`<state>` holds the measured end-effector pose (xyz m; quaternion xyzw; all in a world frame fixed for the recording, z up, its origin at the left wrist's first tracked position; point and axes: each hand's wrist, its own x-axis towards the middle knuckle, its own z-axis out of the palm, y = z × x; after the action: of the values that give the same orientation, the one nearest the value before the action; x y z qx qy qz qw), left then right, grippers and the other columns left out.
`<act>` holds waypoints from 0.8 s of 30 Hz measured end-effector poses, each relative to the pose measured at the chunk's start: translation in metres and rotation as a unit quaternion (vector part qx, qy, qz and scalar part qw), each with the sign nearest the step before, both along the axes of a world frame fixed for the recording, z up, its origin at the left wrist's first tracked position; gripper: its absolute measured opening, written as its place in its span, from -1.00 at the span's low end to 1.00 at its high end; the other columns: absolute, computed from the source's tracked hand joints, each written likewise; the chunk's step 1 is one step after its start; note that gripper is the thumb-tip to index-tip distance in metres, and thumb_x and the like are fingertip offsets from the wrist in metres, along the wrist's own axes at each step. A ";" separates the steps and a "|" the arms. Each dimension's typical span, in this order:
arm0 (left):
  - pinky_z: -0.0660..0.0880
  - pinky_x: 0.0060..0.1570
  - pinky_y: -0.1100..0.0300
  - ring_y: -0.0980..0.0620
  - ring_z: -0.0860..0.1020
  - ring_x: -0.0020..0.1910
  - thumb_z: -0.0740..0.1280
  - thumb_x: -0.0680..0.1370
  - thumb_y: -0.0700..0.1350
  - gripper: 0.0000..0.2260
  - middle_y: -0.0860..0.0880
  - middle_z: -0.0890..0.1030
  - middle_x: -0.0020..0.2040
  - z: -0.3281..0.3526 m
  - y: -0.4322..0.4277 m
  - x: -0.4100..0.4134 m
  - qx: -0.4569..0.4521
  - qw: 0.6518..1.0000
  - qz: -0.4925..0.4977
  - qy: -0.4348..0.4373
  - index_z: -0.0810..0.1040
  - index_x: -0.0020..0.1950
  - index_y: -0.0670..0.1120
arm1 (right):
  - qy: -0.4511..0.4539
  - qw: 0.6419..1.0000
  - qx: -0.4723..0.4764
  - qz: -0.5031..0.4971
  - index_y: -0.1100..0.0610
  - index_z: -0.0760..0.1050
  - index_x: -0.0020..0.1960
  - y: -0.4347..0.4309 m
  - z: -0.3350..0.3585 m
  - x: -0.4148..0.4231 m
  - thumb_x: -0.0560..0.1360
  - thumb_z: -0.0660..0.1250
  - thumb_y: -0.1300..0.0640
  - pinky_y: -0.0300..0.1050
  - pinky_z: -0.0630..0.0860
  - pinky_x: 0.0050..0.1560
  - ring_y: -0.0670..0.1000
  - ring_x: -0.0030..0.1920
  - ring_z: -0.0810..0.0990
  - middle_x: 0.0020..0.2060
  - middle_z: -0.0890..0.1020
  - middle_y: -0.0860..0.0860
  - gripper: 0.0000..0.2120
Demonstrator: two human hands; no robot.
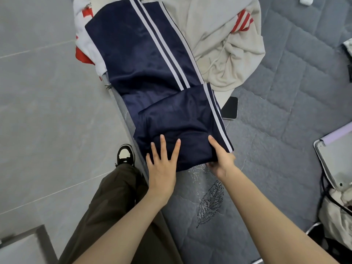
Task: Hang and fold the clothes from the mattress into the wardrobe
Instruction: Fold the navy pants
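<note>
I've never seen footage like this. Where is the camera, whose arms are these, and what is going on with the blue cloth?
There is no machine here. The one picture comes from a camera worn on a person's head, looking down at their own two bare arms. They stand beside a grey quilted mattress. On it lie navy trousers with white stripes, their near end folded over. The left hand presses flat on that fold with fingers spread. The right hand pinches its near edge, thumb on top. Further off lie a cream garment, a white and red garment and a dark phone. The person's shoe shows on the tiled floor.
</note>
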<state>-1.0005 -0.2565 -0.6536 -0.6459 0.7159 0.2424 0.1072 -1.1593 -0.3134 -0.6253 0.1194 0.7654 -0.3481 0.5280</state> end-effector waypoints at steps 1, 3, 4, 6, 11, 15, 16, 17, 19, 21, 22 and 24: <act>0.12 0.44 -0.20 -0.36 -0.05 0.51 0.20 0.62 -0.19 -0.17 -0.27 -0.35 0.52 0.002 -0.002 0.001 0.003 1.000 -0.010 -0.006 -0.49 0.47 0.06 | -0.026 1.000 -0.009 0.006 0.18 0.40 0.32 0.000 0.002 -0.002 0.33 0.58 0.13 0.05 0.55 0.19 0.10 0.12 0.63 0.16 0.62 0.09 -0.37; 0.16 0.43 -0.15 -0.34 0.00 0.52 0.17 0.63 -0.21 -0.22 -0.26 -0.27 0.54 0.009 -0.004 0.003 0.020 1.000 -0.021 -0.004 -0.46 0.48 0.02 | -0.040 0.999 -0.018 0.017 0.19 0.53 0.22 0.003 0.008 -0.003 0.36 0.54 0.16 -0.01 0.57 0.14 0.11 0.11 0.64 0.09 0.67 0.11 -0.54; 0.18 0.43 -0.11 -0.31 0.02 0.52 0.15 0.63 -0.22 -0.24 -0.23 -0.23 0.56 0.014 -0.006 0.005 0.032 0.999 -0.024 0.007 -0.41 0.51 0.02 | -0.036 0.999 -0.024 0.019 0.19 0.55 0.16 0.005 0.012 -0.003 0.37 0.54 0.17 -0.04 0.59 0.07 0.10 0.08 0.66 0.05 0.68 0.10 -0.61; 0.24 0.41 -0.02 -0.23 0.10 0.52 0.13 0.62 -0.21 -0.32 -0.14 -0.10 0.59 0.028 -0.009 0.012 0.058 0.996 -0.030 0.053 -0.27 0.56 0.03 | -0.017 0.999 -0.043 0.020 0.17 0.57 0.06 0.008 0.023 0.002 0.39 0.52 0.18 -0.12 0.61 -0.12 0.05 -0.01 0.68 -0.03 0.70 0.06 -0.73; 0.45 0.19 0.13 -0.03 0.52 0.20 0.12 0.59 -0.24 -0.46 -0.01 0.44 0.41 0.069 -0.024 0.038 0.154 0.964 0.002 0.216 0.16 0.55 0.10 | 0.048 0.998 -0.049 0.006 0.16 0.54 -0.07 0.009 0.060 0.011 0.41 0.44 0.22 -0.20 0.49 -0.32 -0.03 -0.28 0.60 -0.23 0.65 0.00 -0.88; 0.46 0.06 0.21 0.06 0.55 0.06 0.14 0.57 -0.25 -0.56 0.08 0.61 0.16 0.096 -0.043 0.044 0.257 0.918 0.049 0.297 0.48 0.36 0.13 | 0.112 0.993 -0.013 -0.019 0.12 0.49 -0.13 0.002 0.086 0.015 0.38 0.40 0.21 -0.22 0.45 -0.43 -0.05 -0.38 0.49 -0.32 0.55 -0.02 -0.89; 0.46 0.01 0.22 0.06 0.56 0.02 0.17 0.57 -0.23 -0.62 0.09 0.63 0.08 0.101 -0.050 0.046 0.268 0.914 0.051 0.301 0.55 0.27 0.12 | 0.119 0.993 -0.013 -0.019 0.10 0.48 -0.16 -0.003 0.092 0.017 0.38 0.39 0.22 -0.25 0.45 -0.48 -0.06 -0.39 0.49 -0.31 0.56 -0.02 -0.90; 0.47 -0.02 0.21 0.06 0.57 -0.02 0.19 0.56 -0.21 -0.68 0.10 0.65 0.00 0.106 -0.058 0.049 0.269 0.913 0.056 0.302 0.60 0.17 0.10 | 0.121 0.992 -0.012 -0.017 0.10 0.47 -0.17 -0.010 0.097 0.019 0.39 0.38 0.22 -0.27 0.45 -0.49 -0.06 -0.40 0.49 -0.28 0.56 -0.01 -0.90; 0.48 -0.05 0.15 0.06 0.58 -0.09 0.25 0.55 -0.15 -0.82 0.09 0.65 -0.10 0.115 -0.078 0.059 0.239 0.926 0.066 0.286 0.61 0.00 0.07 | 0.098 0.995 -0.013 -0.012 0.13 0.45 -0.13 -0.029 0.108 0.023 0.41 0.38 0.21 -0.25 0.46 -0.47 -0.05 -0.45 0.51 -0.21 0.55 0.01 -0.89; 0.49 -0.07 0.12 0.04 0.57 -0.12 0.29 0.53 -0.12 -0.89 0.08 0.63 -0.14 0.121 -0.104 0.074 0.193 0.942 0.074 0.264 0.58 -0.07 0.06 | 0.069 0.997 -0.013 0.014 0.19 0.45 0.05 -0.053 0.117 0.033 0.42 0.38 0.18 -0.25 0.46 -0.47 -0.06 -0.53 0.55 -0.20 0.54 0.03 -0.77; 0.50 -0.08 0.12 0.03 0.56 -0.12 0.30 0.52 -0.12 -0.90 0.08 0.62 -0.14 0.123 -0.115 0.079 0.171 0.948 0.076 0.258 0.58 -0.06 0.06 | 0.061 0.997 -0.015 0.034 0.22 0.43 0.17 -0.065 0.121 0.036 0.43 0.38 0.17 -0.23 0.47 -0.47 -0.07 -0.56 0.56 -0.24 0.54 0.03 -0.65; 0.46 -0.10 0.15 0.02 0.53 -0.12 0.30 0.52 -0.11 -0.91 0.09 0.58 -0.13 0.128 -0.142 0.095 0.136 0.956 0.082 0.248 0.58 -0.03 0.04 | 0.052 0.996 -0.024 0.071 0.26 0.35 0.33 -0.093 0.126 0.048 0.42 0.39 0.14 -0.16 0.51 -0.42 -0.07 -0.54 0.60 -0.28 0.54 0.03 -0.48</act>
<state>-0.9052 -0.3987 -0.5256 -0.6012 0.6252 0.4977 -0.0071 -1.1111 -0.4064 -0.4991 0.0340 0.7899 -0.3336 0.5135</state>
